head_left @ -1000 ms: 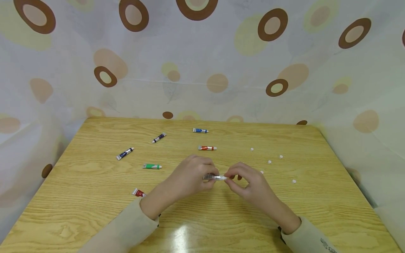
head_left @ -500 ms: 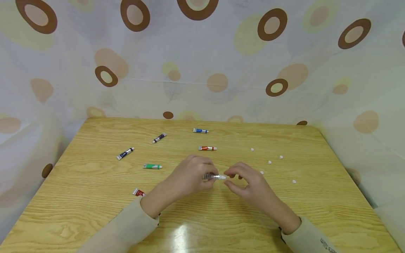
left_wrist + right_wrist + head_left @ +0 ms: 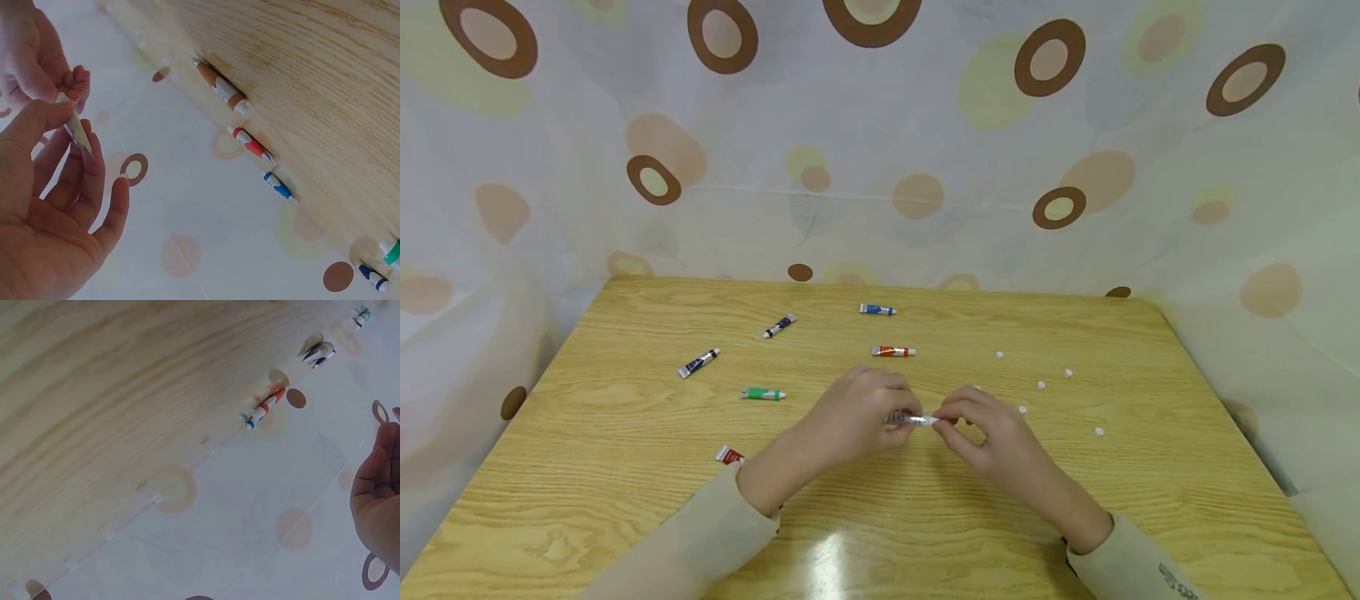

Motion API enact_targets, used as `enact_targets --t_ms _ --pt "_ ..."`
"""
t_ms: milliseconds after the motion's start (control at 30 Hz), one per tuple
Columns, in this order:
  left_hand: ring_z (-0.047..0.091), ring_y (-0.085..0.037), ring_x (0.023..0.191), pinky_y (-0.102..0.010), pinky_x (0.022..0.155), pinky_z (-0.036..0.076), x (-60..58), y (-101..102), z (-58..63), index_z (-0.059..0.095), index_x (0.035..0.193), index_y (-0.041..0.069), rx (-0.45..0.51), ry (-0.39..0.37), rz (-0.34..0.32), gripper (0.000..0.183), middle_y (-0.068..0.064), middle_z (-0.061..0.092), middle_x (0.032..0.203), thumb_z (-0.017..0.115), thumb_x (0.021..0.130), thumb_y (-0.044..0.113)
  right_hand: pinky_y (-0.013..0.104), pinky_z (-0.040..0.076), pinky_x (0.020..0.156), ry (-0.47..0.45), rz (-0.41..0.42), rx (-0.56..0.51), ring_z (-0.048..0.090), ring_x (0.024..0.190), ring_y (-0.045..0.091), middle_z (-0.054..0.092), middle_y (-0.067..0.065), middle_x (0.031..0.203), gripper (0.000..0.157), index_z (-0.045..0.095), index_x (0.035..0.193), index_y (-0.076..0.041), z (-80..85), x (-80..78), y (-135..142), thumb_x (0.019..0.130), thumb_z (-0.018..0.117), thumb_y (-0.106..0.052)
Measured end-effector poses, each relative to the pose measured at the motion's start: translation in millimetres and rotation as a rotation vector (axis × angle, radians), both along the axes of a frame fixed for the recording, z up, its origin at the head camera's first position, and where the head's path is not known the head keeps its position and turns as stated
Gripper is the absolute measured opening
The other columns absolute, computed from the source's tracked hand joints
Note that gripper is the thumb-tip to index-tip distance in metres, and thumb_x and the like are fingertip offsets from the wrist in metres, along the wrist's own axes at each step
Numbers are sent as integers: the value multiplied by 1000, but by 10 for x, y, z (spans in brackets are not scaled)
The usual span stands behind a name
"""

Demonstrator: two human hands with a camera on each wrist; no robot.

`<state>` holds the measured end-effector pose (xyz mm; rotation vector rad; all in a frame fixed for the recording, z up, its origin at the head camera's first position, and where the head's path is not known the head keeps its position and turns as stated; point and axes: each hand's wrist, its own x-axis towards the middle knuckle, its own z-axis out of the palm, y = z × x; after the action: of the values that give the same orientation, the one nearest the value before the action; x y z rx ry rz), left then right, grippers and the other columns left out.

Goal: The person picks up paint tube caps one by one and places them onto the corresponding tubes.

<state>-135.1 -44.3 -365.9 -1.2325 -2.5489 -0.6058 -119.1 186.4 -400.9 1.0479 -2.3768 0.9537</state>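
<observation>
Wears a pale cream left sleeve [image 3: 692, 533] at lower left and a matching right sleeve [image 3: 1131, 562] at lower right, with a dark marking [image 3: 1177, 583], too small to read, near the bottom edge. Shows a black strip [image 3: 1071, 557] at the right cuff [image 3: 1096, 537] and a dark sliver [image 3: 778, 529] at the left cuff [image 3: 755, 504]. Leaves left hand [image 3: 865, 412] and right hand [image 3: 988, 427] bare.

Table [image 3: 970, 533] — tubes [image 3: 763, 394] and caps [image 3: 1041, 385]
Tubes lie strewn left and centre; white caps — perhaps six — sit to the right.

The left hand [image 3: 861, 417] is partly hiding the pale tube [image 3: 919, 421], its forearm [image 3: 775, 477] partly covering the dark red tube [image 3: 730, 456].
</observation>
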Motion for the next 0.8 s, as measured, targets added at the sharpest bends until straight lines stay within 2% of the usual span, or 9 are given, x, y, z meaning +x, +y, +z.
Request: enact_targets --t_ms 167,400,600,800 --pt "66 -5 73 -30 79 57 -10 7 -4 82 91 16 -6 11 1 7 7 76 87 82 85 12 29 56 66 0 -9 14 64 84 10 71 -2 98 21 74 99 -10 5 0 23 82 81 0" --pt "63 -4 70 -29 77 55 -21 6 -5 82 91 15 -13 11 3 7 7 75 85 82 85 13 11 48 74 80 32 -5 64 81 14 70 -1 96 31 70 99 -10 15 -29 9 76 84 5" --pt "64 -4 71 -27 75 54 -27 6 4 82 91 15 -16 32 -3 7 7 75 85 82 85 14 11 48 73 110 39 -14 63 81 13 69 0 96 31 70 97 -9 17 -35 -13 75 83 7" --pt "66 -5 72 -27 74 55 -22 13 21 82 90 15 -14 77 -13 6 6 75 85 83 84 14 11 47 72 115 40 -19 62 80 12 68 0 95 23 69 96 -9 13 -39 -24 81 81 4"
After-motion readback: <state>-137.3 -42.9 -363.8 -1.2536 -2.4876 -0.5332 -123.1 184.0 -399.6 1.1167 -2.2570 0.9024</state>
